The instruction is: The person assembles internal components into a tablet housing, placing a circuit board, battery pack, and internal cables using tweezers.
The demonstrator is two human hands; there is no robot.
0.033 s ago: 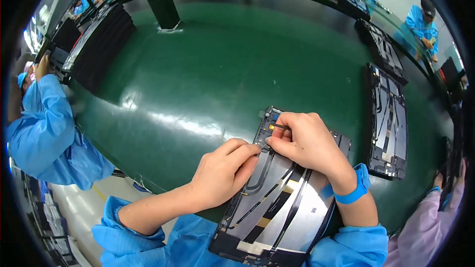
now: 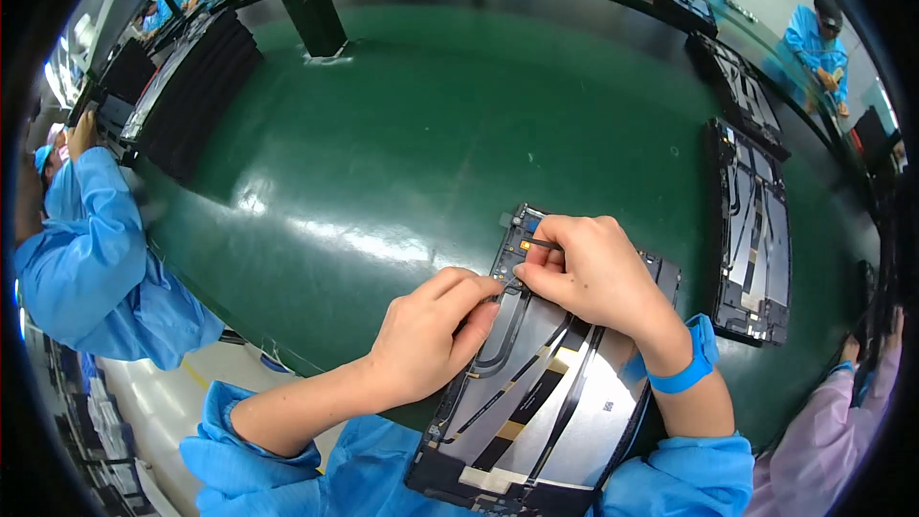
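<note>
A tablet-like device (image 2: 603, 412) lies tilted in front of me, its inside showing a silver plate, black ribbon cables and a dark circuit strip at the far end. My left hand (image 2: 431, 330) is closed, thumb and forefinger pinched at the device's far left part beside a grey cable (image 2: 500, 349). What it pinches is too small to tell. Over the far end, my right hand (image 2: 598, 273) is closed too. A thin dark strip (image 2: 543, 244) shows by its fingers, near a small yellow patch (image 2: 526, 245); whether it is held is unclear.
More opened devices (image 2: 751, 230) stand in a row along the right of the green table (image 2: 412, 134). A tall stack of black panels (image 2: 196, 86) is at the far left, near a dark post (image 2: 302, 0). A co-worker's blue sleeve (image 2: 91, 239) is at the left; a pink sleeve (image 2: 814, 431) is at the right.
</note>
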